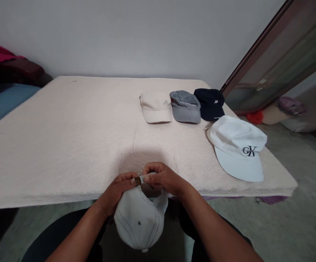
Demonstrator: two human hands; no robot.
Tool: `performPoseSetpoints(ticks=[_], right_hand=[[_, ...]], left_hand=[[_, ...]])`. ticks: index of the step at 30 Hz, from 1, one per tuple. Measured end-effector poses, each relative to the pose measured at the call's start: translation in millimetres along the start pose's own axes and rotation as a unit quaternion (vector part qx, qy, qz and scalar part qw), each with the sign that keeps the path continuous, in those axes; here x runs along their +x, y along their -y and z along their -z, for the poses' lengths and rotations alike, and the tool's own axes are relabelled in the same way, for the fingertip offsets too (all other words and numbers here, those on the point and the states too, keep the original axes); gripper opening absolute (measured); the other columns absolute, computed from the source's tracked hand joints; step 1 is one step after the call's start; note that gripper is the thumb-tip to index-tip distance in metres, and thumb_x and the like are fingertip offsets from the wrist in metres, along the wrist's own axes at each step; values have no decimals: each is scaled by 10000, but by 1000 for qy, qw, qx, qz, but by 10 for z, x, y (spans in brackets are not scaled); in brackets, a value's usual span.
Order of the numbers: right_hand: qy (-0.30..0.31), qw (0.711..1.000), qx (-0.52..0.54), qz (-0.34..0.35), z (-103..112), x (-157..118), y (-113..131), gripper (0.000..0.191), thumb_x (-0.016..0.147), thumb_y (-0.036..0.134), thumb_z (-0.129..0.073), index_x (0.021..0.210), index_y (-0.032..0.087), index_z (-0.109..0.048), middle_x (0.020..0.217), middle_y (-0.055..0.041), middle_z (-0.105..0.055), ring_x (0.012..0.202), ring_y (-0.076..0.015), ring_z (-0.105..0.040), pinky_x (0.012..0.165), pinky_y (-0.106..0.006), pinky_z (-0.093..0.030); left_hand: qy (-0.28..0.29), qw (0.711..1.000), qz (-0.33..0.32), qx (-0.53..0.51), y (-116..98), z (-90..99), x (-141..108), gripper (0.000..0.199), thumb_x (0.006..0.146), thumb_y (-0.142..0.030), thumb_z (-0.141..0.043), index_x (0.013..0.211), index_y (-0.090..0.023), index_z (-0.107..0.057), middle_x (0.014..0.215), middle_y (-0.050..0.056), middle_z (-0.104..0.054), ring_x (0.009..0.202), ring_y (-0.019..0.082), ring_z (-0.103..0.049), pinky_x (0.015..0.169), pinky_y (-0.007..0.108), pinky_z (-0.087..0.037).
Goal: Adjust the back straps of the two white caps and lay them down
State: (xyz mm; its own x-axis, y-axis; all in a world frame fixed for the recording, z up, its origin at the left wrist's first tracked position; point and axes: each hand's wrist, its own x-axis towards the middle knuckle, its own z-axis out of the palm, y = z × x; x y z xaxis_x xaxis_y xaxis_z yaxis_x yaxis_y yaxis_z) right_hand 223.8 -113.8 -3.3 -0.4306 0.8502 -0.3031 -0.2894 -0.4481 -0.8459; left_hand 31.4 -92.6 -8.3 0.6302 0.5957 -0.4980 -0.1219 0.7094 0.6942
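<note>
A pale cap (137,222) hangs at the near edge of the covered surface, its back opening turned up and its crown toward me. My left hand (117,191) is closed on the strap's left end, by a brown metallic buckle (138,181). Fingers of my right hand (162,179) pinch the strap just right of the buckle. Further back lie a beige cap (155,106), a grey cap (185,106) and a dark navy cap (209,104) in a row. Nearer on the right, a white cap (236,145) shows dark letters, its brim pointing toward me.
A cream textured cover (65,142) spreads over the bed-like surface, against a pale wall (125,36). Blue fabric (6,102) and a dark red item (18,69) are at the left. A brown-framed door (267,62) and red object (255,117) stand right.
</note>
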Motion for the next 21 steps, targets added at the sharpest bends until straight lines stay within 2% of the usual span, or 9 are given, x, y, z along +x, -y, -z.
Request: performPoseSetpoints(ticks=[5,11,21], right_hand=[[2,999,34,17,-12,21,-52,200,710,272,-687,704,155,-525,474,84,-424,380,-26,-325,363,-161,-189],[43,996,73,4,-27,-10,-36,239,694,312,-704,721,158,-523,483,85,-434,378,-21,-284,362,-165,-153],[-4,1000,26,15,7,-34,-20,242,742,353,-677,762,154,-541,521,74,-463,388,-23,-322,366,-160,-193]], left_hand=[[0,1000,-6,7,-15,-22,7,164,724,-289,-693,734,-155,-600,547,-35,-537,433,58,-434,432,174,-310],[9,1000,-16,-9,-2,-50,20,178,700,-284,-710,700,-150,-593,554,-32,-533,453,60,-441,451,176,-321],[-8,1000,-12,-17,7,-77,50,156,701,-273,-702,751,-148,-625,601,-8,-573,483,76,-477,473,188,-358]])
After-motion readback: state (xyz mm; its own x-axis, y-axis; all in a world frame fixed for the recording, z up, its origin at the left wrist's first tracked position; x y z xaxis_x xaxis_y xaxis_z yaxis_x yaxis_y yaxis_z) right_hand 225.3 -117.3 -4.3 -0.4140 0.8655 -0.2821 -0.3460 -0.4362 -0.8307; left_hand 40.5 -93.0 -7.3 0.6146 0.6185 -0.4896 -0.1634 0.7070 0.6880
